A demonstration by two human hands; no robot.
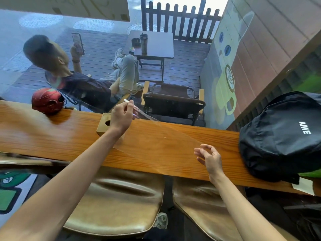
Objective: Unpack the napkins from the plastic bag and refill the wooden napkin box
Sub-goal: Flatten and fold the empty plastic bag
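We are pinching the clear bag (156,134) in our left hand (121,117), above the box (104,125). It is stretching diagonally over the counter (52,136) toward our right hand (211,158), which is hovering loose-fingered, holding nothing.

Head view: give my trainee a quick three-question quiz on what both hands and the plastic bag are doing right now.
1. True or false: the left hand pinches one end of the clear plastic bag above the wooden napkin box.
2. Which best fits the right hand? A. gripping the black backpack B. fingers loosely spread over the wooden counter, holding nothing C. inside the box
3. Fill in: the red object on the counter's left is a ____.

Key: 1 true; 2 B; 3 helmet.
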